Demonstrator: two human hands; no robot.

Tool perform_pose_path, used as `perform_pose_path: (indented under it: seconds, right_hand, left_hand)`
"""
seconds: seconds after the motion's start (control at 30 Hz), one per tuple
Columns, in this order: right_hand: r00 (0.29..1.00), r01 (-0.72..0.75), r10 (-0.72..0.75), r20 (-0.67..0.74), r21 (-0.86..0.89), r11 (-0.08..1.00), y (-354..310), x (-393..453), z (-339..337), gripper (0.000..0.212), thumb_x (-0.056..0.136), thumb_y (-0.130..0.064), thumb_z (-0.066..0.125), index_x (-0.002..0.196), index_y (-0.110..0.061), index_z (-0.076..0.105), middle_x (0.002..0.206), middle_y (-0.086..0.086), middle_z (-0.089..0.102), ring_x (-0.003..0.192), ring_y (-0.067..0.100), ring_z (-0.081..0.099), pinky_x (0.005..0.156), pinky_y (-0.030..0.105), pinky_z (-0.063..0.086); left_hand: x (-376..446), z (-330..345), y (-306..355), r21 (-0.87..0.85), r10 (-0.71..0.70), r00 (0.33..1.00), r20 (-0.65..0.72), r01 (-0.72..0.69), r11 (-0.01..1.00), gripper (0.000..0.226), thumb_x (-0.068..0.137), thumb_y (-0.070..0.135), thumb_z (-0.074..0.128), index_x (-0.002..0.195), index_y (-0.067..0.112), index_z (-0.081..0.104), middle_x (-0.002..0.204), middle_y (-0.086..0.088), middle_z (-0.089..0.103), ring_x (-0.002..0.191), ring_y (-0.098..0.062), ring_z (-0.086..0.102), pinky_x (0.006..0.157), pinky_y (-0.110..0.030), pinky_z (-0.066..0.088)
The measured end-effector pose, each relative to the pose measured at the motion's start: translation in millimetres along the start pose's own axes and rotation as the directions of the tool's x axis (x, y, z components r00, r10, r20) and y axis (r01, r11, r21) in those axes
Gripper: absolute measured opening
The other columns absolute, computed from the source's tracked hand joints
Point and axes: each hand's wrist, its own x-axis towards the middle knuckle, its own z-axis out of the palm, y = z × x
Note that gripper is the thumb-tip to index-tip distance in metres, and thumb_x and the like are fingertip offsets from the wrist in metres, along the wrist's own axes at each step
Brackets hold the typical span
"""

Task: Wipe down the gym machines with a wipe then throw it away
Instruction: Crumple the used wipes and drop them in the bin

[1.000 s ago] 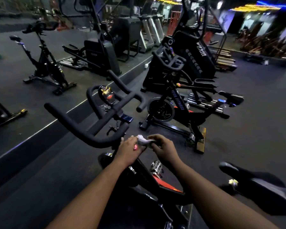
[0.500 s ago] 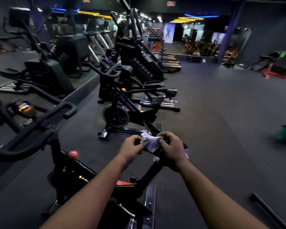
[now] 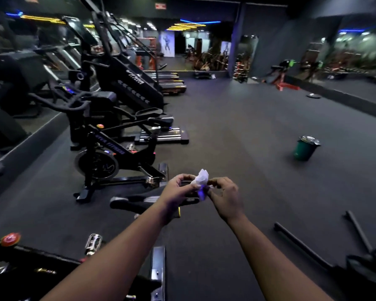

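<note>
A crumpled white wipe [image 3: 201,178] sits between my two hands in mid-air, above the dark gym floor. My left hand [image 3: 179,189] pinches its left side with curled fingers. My right hand [image 3: 225,195] pinches its right side. A black spin bike [image 3: 109,153] stands to the left ahead of my hands. Part of the nearest bike's frame [image 3: 13,257], with a red knob and a pedal, shows at the bottom left. A green bin [image 3: 304,149] with a liner stands on the floor to the far right.
A stair climber [image 3: 126,83] and treadmills line the left wall behind the bike. Black bars [image 3: 302,246] lie on the floor at the lower right. A raised platform edge [image 3: 345,98] runs along the right. Open rubber floor [image 3: 237,137] stretches between me and the bin.
The view has swung right, away from the near bike's handlebars. The green bin has come into sight. Both hands keep hold of the wipe, now bunched upward.
</note>
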Motion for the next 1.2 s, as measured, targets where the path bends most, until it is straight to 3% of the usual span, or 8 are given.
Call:
perform_pose_path:
  seconds: [0.1, 0.23, 0.37, 0.53, 0.73, 0.9, 1.03, 1.2]
  right_hand:
    - [0.995, -0.101, 0.101, -0.012, -0.003, 0.995, 31, 13, -21, 0.011, 0.085, -0.015, 0.076, 0.095, -0.019, 0.076, 0.089, -0.012, 0.066, 0.086, 0.009, 0.06, 0.076, 0.026, 0.048]
    - [0.967, -0.25, 0.254, -0.032, 0.097, 0.963, 75, 42, -34, 0.003, 0.091, -0.022, 0.071, 0.088, -0.022, 0.07, 0.082, -0.012, 0.07, 0.076, 0.001, 0.063, 0.066, 0.017, 0.045]
    - [0.896, -0.404, 0.44, -0.059, 0.306, 0.862, 128, 90, -33, 0.009, 0.097, -0.014, 0.064, 0.088, -0.019, 0.064, 0.08, -0.004, 0.068, 0.071, 0.009, 0.059, 0.067, 0.026, 0.048]
    - [0.76, -0.607, 0.645, 0.076, 0.437, 0.664, 178, 149, -30, 0.008, 0.1, -0.016, 0.055, 0.095, -0.015, 0.061, 0.083, 0.003, 0.067, 0.073, 0.017, 0.062, 0.066, 0.035, 0.052]
    - [0.822, -0.544, 0.566, 0.063, 0.382, 0.747, 230, 206, -37, 0.024, 0.09, -0.022, 0.076, 0.11, -0.017, 0.064, 0.098, -0.005, 0.075, 0.083, 0.005, 0.069, 0.072, 0.02, 0.054]
    - [0.782, -0.576, 0.623, -0.032, 0.345, 0.741, 307, 265, -57, 0.013, 0.09, -0.005, 0.072, 0.087, -0.018, 0.071, 0.08, -0.001, 0.075, 0.066, 0.006, 0.062, 0.066, 0.028, 0.05]
    - [0.769, -0.554, 0.631, -0.105, 0.383, 0.739, 369, 318, -83, 0.017, 0.095, -0.011, 0.066, 0.082, -0.022, 0.067, 0.075, -0.003, 0.072, 0.066, 0.009, 0.06, 0.064, 0.029, 0.049]
    - [0.745, -0.554, 0.66, -0.096, 0.462, 0.692, 451, 387, -120, 0.008, 0.09, -0.021, 0.062, 0.084, -0.021, 0.067, 0.077, 0.004, 0.073, 0.068, 0.021, 0.065, 0.069, 0.051, 0.058]
  left_hand:
    - [32, 22, -9, 0.027, 0.001, 0.997, 0.074, -0.003, 1.0, 0.045, 0.079, 0.014, 0.083, 0.12, 0.006, 0.065, 0.107, -0.012, 0.076, 0.087, -0.026, 0.073, 0.074, -0.036, 0.059]
    - [89, 50, -27, 0.096, -0.008, 0.993, 0.119, -0.003, 0.995, 0.022, 0.093, 0.006, 0.072, 0.115, 0.004, 0.07, 0.095, -0.011, 0.075, 0.072, -0.019, 0.067, 0.06, -0.028, 0.055]
    - [162, 68, -48, 0.171, -0.008, 0.991, 0.13, -0.014, 0.985, 0.01, 0.097, 0.012, 0.069, 0.101, 0.003, 0.071, 0.076, -0.004, 0.066, 0.061, -0.013, 0.053, 0.056, -0.028, 0.051]
    - [254, 86, -56, 0.1, -0.099, 0.986, 0.133, 0.086, 0.991, 0.013, 0.098, 0.02, 0.067, 0.086, 0.015, 0.066, 0.078, 0.001, 0.066, 0.073, -0.014, 0.062, 0.069, -0.032, 0.053]
    - [344, 132, -56, 0.156, -0.148, 0.965, 0.215, 0.115, 0.981, 0.009, 0.096, 0.004, 0.066, 0.104, 0.005, 0.062, 0.09, -0.006, 0.074, 0.077, -0.018, 0.07, 0.062, -0.033, 0.058]
    - [417, 182, -60, 0.193, -0.136, 0.966, 0.219, 0.094, 0.977, 0.016, 0.097, 0.009, 0.068, 0.111, 0.003, 0.062, 0.097, -0.011, 0.077, 0.079, -0.021, 0.071, 0.061, -0.034, 0.058]
    - [481, 216, -60, 0.332, -0.114, 0.96, 0.255, 0.024, 0.943, 0.024, 0.093, 0.027, 0.076, 0.106, 0.008, 0.071, 0.089, -0.008, 0.077, 0.07, -0.013, 0.064, 0.054, -0.026, 0.048]
    - [559, 261, -55, 0.353, -0.119, 0.976, 0.183, 0.047, 0.935, 0.021, 0.096, 0.024, 0.073, 0.098, 0.003, 0.072, 0.073, -0.004, 0.068, 0.066, -0.014, 0.057, 0.059, -0.026, 0.047]
